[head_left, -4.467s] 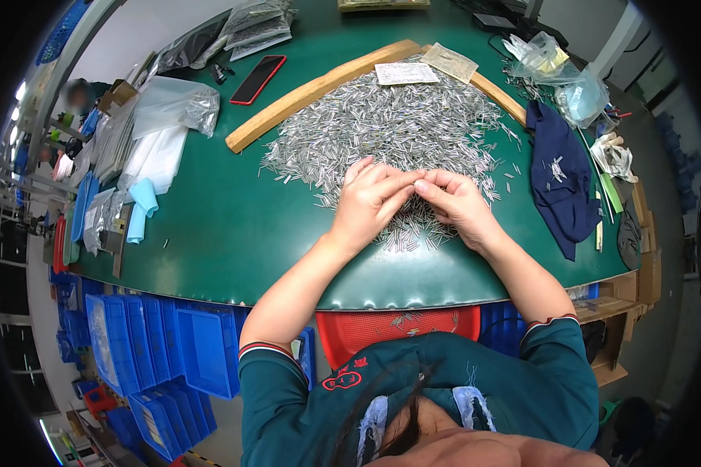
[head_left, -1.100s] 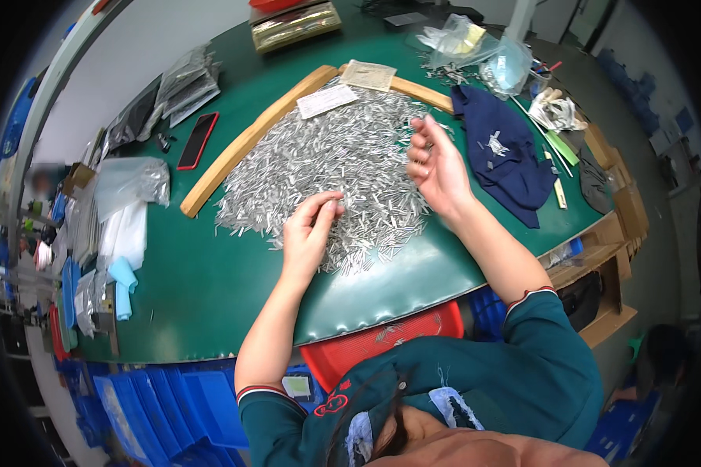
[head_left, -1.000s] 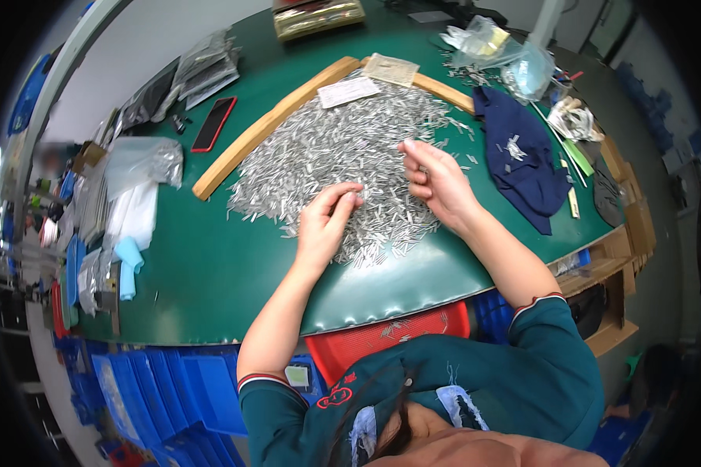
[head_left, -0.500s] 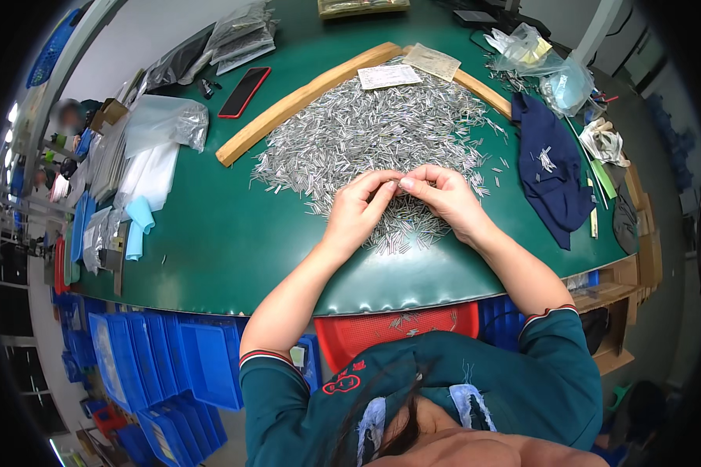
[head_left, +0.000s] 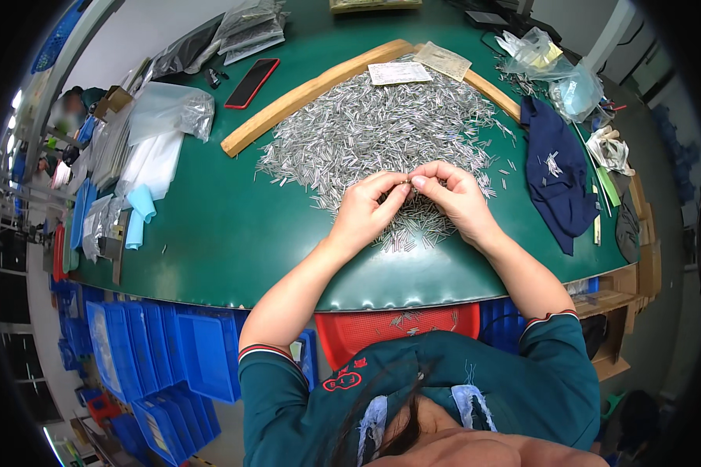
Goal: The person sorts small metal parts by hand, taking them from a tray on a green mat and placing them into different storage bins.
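A broad heap of small, thin silvery metal pins [head_left: 366,128] covers the middle of the green table. Over its near edge my left hand [head_left: 370,204] and my right hand [head_left: 456,198] meet, with the fingertips of both pinched close together. A small metal pin seems to sit between the fingertips, though the fingers cover most of it. Below and between the hands lies a looser patch of the same pins [head_left: 414,235].
Wooden bars [head_left: 308,95] border the heap's far side, with paper slips [head_left: 399,73] on it. A red-edged phone [head_left: 253,83] and plastic bags [head_left: 163,117] lie left; a navy cloth [head_left: 557,187] lies right. A red tray [head_left: 343,342] and blue bins [head_left: 208,354] are below the table edge.
The hands have shifted slightly to the right, still pinched together over the heap. The whole view has tilted a little; nothing else has visibly moved.
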Tool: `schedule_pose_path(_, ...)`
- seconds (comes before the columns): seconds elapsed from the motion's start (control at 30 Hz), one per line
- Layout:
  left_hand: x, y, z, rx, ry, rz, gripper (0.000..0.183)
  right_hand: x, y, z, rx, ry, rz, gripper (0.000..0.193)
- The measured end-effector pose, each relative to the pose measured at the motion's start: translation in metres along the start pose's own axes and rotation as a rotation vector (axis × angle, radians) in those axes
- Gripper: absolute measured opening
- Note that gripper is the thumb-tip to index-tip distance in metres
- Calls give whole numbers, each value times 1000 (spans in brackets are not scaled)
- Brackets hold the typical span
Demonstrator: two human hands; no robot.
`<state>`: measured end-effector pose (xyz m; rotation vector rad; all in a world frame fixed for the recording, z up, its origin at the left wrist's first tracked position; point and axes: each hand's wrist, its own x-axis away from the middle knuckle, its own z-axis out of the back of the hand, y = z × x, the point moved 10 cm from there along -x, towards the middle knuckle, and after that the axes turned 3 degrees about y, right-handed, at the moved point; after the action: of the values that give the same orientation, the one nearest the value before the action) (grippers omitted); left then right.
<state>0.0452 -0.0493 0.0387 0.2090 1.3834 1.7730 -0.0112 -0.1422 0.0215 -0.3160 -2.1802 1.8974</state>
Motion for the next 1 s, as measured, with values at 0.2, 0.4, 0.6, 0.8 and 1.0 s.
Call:
schedule_pose_path(0.2,1,-6,-3,94,-16,41,17,-1,4,1,14,-1,11,16)
schedule_pose_path(0.4,0,1,0,3,-25,-3,17,-3,5,3,63,-18,101,18)
schedule_pose_path(0.6,-1,10,-1,-129,13,-69,15,-1,-10,5,256,37,225,14)
schedule_pose_path(0.8,0,4,-3,-139,-11,-22,12,-11,-24,50,-42,214,128,17)
schedule_pose_path(1.0,2,10,-4,-239,-28,-106,11,23,-89,158,-235,550,324,17)
